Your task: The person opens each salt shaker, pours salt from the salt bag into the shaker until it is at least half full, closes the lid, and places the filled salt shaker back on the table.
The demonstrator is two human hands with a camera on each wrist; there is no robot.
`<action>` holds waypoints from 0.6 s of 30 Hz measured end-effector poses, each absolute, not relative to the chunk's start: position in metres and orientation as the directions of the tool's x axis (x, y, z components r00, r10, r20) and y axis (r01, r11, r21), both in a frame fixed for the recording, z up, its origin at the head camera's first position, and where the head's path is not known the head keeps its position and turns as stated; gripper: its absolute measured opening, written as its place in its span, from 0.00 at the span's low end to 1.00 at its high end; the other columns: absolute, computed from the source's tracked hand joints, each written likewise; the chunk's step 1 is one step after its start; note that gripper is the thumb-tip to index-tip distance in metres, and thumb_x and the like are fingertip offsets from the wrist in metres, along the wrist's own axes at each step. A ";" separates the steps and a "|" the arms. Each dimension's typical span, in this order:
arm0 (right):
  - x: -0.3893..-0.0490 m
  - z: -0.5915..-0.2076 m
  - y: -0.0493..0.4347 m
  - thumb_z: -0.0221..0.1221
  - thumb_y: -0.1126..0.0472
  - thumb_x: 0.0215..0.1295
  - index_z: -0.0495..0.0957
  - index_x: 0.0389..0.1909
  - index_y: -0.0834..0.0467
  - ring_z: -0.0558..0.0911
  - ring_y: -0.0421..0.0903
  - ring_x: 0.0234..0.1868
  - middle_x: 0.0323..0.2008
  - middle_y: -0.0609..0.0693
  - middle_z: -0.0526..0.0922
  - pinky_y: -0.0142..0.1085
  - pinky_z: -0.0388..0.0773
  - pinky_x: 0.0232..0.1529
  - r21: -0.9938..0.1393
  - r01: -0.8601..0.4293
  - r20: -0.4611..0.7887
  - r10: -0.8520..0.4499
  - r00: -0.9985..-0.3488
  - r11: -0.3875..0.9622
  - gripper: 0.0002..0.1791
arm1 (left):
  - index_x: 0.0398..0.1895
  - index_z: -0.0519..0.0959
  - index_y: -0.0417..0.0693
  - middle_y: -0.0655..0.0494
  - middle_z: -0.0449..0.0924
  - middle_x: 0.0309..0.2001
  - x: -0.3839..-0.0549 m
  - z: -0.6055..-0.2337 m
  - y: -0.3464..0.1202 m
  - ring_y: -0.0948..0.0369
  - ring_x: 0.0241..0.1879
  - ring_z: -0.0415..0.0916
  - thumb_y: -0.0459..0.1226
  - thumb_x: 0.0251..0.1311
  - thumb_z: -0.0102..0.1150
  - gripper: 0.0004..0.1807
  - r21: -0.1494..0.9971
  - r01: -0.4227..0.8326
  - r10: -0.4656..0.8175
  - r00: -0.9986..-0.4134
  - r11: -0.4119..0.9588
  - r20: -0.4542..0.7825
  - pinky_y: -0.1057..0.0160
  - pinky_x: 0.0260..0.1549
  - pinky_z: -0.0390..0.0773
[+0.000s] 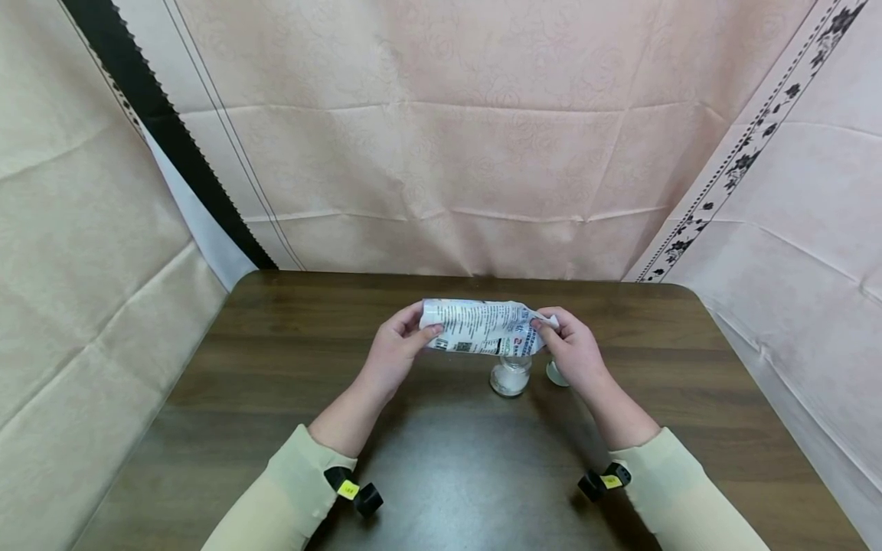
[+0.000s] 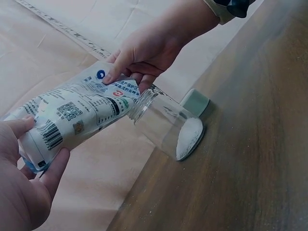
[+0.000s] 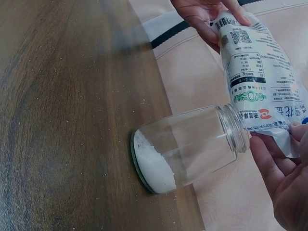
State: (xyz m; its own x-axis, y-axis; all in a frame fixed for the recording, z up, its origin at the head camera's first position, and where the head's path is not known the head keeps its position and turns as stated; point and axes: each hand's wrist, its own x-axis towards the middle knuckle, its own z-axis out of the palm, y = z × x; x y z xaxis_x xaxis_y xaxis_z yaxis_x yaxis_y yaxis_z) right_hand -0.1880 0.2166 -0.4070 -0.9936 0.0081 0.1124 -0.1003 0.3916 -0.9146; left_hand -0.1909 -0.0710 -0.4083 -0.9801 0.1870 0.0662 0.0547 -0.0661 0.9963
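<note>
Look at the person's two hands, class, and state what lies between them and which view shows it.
The printed bag spans the stretch, its ends held by the left hand and right hand; the head view shows this.

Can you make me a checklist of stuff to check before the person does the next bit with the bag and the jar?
1. Jar standing upright on the table: ok.
2. Jar's mouth uncovered: ok. The pale lid is off, on the table beside the jar.
3. Space left inside: ok. The white stuff fills only the bottom part.
4. Bag held at both ends: ok. The left hand grips one end; the right hand pinches the end near the jar's mouth.
5. Bag's opening lined up with the jar: cannot tell. No view clearly shows the opening.
</note>
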 end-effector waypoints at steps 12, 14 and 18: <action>-0.188 -0.407 0.215 0.57 0.57 0.73 0.79 0.49 0.60 0.80 0.48 0.37 0.40 0.57 0.82 0.34 0.79 0.37 -0.911 -0.114 0.124 -0.001 -0.992 0.396 0.11 | 0.62 0.76 0.48 0.47 0.79 0.52 -0.193 -0.413 -0.071 0.54 0.49 0.78 0.33 0.64 0.64 0.22 0.991 0.001 0.179 -0.984 -0.137 0.025 0.64 0.43 0.80; -0.189 -0.407 0.216 0.57 0.58 0.73 0.79 0.48 0.60 0.80 0.48 0.37 0.39 0.57 0.82 0.34 0.79 0.36 -0.910 -0.119 0.131 0.002 -0.991 0.397 0.11 | 0.62 0.77 0.49 0.47 0.79 0.52 -0.192 -0.412 -0.070 0.54 0.49 0.78 0.33 0.64 0.64 0.22 0.990 -0.013 0.178 -0.984 -0.142 0.013 0.65 0.42 0.80; -0.189 -0.409 0.216 0.57 0.59 0.73 0.79 0.47 0.60 0.79 0.48 0.35 0.37 0.57 0.82 0.34 0.78 0.34 -0.902 -0.137 0.154 0.007 -0.988 0.409 0.10 | 0.62 0.77 0.47 0.46 0.79 0.52 -0.192 -0.410 -0.069 0.54 0.48 0.78 0.32 0.64 0.63 0.22 0.988 -0.027 0.170 -0.985 -0.152 -0.001 0.60 0.45 0.80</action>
State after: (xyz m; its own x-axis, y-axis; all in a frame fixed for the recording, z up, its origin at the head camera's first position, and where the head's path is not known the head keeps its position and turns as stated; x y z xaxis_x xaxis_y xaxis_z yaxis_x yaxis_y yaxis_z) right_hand -0.1891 0.2162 -0.4092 -0.9881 0.0074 0.1536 -0.1372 0.4088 -0.9022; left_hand -0.1917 -0.0689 -0.4100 -0.9855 0.1698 -0.0012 -0.0274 -0.1522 0.9880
